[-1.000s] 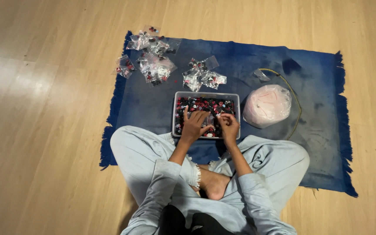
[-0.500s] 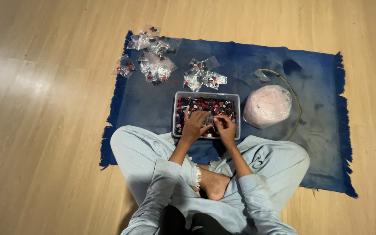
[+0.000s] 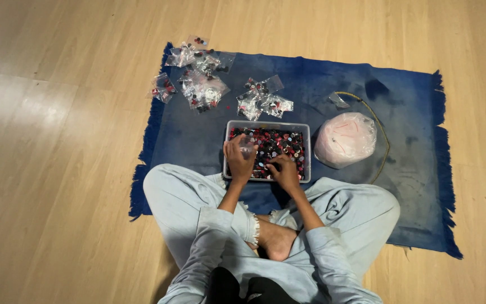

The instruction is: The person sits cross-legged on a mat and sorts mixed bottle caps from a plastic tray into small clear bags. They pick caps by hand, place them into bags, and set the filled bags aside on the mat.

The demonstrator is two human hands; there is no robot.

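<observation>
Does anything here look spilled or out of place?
Nothing looks spilled. The buttons sit inside the grey tray. A few filled small bags lie past the blue rug's edge on the wooden floor.

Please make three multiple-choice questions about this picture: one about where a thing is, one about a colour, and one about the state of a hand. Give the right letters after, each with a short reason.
1. Where is the grey tray of small pieces?
A. On the blue mat
B. On the bare wooden floor
C. On the person's lap

2. What colour is the mat?
A. Green
B. Blue
C. Red

3. What is the left hand doing?
A. Lying flat on the floor
B. Resting on the knee
C. Holding a small clear bag above the tray

Answers:
1 A, the tray sits on the mat in front of the crossed legs.
2 B, the fringed mat is dark blue.
3 C, a small clear bag shows in its fingers, while the right hand reaches into the pieces.
</observation>
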